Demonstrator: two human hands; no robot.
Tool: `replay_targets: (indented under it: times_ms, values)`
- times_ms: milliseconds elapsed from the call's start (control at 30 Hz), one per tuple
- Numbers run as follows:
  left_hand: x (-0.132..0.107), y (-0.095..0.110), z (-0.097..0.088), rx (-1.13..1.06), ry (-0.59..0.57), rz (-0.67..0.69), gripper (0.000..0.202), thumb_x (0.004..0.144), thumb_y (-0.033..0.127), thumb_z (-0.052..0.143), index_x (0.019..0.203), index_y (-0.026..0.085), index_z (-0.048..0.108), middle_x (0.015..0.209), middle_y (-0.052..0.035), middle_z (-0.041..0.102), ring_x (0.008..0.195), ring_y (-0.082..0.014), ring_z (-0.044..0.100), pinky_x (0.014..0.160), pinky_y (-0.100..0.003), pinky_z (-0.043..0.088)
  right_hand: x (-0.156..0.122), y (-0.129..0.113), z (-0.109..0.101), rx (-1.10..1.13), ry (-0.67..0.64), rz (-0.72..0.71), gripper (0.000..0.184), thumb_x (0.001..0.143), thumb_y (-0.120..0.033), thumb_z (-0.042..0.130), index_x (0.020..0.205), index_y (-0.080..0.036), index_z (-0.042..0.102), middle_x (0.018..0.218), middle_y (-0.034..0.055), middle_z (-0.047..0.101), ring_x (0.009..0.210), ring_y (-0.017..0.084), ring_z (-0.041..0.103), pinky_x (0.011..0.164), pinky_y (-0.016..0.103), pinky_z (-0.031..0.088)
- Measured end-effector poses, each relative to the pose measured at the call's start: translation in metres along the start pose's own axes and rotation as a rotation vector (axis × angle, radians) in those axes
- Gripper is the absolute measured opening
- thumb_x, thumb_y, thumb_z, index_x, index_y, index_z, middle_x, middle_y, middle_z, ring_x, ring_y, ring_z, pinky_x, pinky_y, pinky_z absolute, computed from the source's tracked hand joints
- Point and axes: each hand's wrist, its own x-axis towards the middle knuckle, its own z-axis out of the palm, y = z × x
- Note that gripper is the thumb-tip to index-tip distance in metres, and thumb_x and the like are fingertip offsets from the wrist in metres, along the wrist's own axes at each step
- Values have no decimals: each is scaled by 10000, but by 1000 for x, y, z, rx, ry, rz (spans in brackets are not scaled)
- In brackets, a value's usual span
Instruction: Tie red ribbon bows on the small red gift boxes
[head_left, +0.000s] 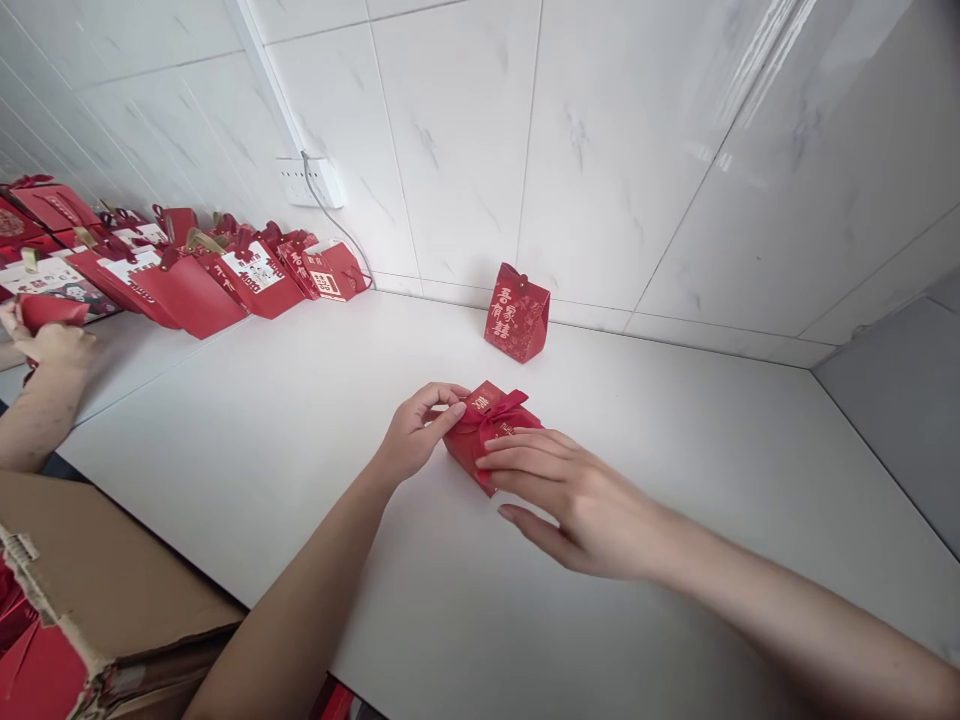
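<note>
A red gift box with gold characters lies tilted on the white table, with a red ribbon bow tied at its top. My left hand grips the box's upper left edge between thumb and fingers. Over the box's right side reaches my right hand. Its fingers are stretched out and lie against the box and the ribbon's lower part, while its thumb stays apart, below. The right fingers cover part of the front. Just behind, a second red gift box with gold characters stands upright near the wall.
Red gift bags line the wall at the left. Another person's hand holds a red item there. An open cardboard box with red contents sits at the lower left. A cable hangs from a wall socket.
</note>
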Motion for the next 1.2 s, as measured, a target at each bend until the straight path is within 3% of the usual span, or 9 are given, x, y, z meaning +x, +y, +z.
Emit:
replay_targets:
  times_ms: [100,200,533,600,733,800,900,1100,1200]
  values:
    - [0,0,0,-74,-27,-75,248,897,431,558,872,192,619,1235,-73,611,1081,-243,590,868,-355,500,-4,8,-19,58,-140,-30,196,944,-131,499,1042,-195,656,1002,62,702,986,188,642,903,353,513]
    - [-1,1,1,-102,-49,-131,258,886,439,573,878,186,620,1260,-75,592,1060,-244,588,828,-334,497,-6,12,-28,72,-200,-20,204,939,-101,495,948,-214,666,926,51,697,882,177,650,807,328,507]
    - [-4,14,-4,-194,-55,-148,226,883,416,577,863,194,544,1275,-53,564,1101,-247,563,849,-334,470,-11,11,-19,194,-478,146,220,951,-154,478,809,-208,636,756,29,645,687,162,595,667,299,434]
    - [-5,18,-5,-186,-83,-133,219,875,411,594,873,199,537,1318,-55,534,1111,-253,567,836,-337,482,-11,11,-23,274,-485,255,233,969,-253,485,782,-209,617,700,12,627,621,147,569,612,285,415]
    - [-7,20,-3,-68,-124,-97,198,864,378,627,854,193,558,1302,-66,532,1164,-263,552,893,-364,485,-7,12,-32,529,-467,639,371,987,-498,405,815,-222,582,624,-17,628,530,126,566,510,249,397]
    - [-7,18,-2,-6,-108,-83,185,864,371,633,852,193,584,1273,-68,542,1181,-261,543,954,-389,464,-5,14,-31,513,-408,806,421,965,-581,385,852,-227,584,587,-21,616,531,141,596,508,252,415]
    - [-7,16,-2,16,-102,-69,186,856,364,648,807,186,624,1258,-73,541,1206,-266,526,1000,-408,439,-3,20,-22,461,-382,922,474,933,-633,400,855,-219,617,611,-6,638,500,151,613,524,280,442]
    - [-6,14,-6,-264,-193,-76,261,858,327,646,676,157,568,1331,-64,503,1186,-300,552,912,-425,492,-2,29,-1,1099,-458,824,393,863,-558,603,809,-173,662,814,34,693,608,160,679,616,292,532]
    - [-5,12,-8,-267,-215,-53,262,865,317,633,662,157,587,1346,-65,498,1253,-317,502,993,-455,450,-2,33,4,1259,-437,773,377,854,-523,638,801,-152,681,849,44,696,599,145,671,629,294,549]
